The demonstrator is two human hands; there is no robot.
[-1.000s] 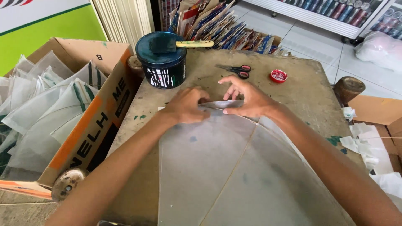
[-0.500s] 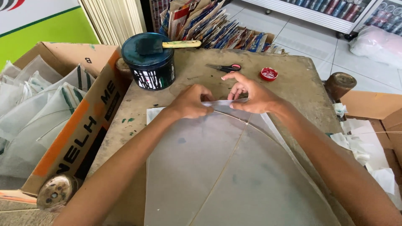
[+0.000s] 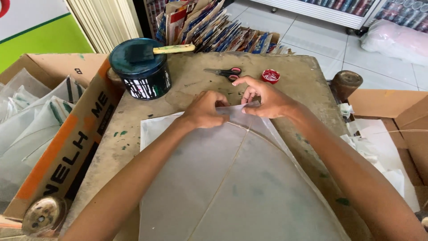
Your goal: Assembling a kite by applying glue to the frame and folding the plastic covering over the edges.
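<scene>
Head view: both hands meet at the far tip of a thin translucent paper sheet (image 3: 232, 178) lying flat on the worn table (image 3: 294, 67). Left hand (image 3: 206, 109) is pressed palm-down on the tip, fingers curled, holding the paper in place. Right hand (image 3: 267, 96) pinches a small folded flap at that same tip between thumb and fingers, narrow grip. A thin stick (image 3: 223, 176) runs under the sheet from the tip toward the near edge. Compared with half a second and a second ago, the hands sit on the same spot and the flap looks folded a little further over; the apparent shift of the table is mostly head movement. My read: the fold at the tip is being closed and pressed down, not yet released. Far left, a dark tub (image 3: 141, 71) with a foam brush (image 3: 156, 50) resting on its lid. Scissors (image 3: 225, 72) and a small red cap (image 3: 270, 76) lie just beyond the hands. Cardboard box (image 3: 67, 147) of similar sheets on the left.
</scene>
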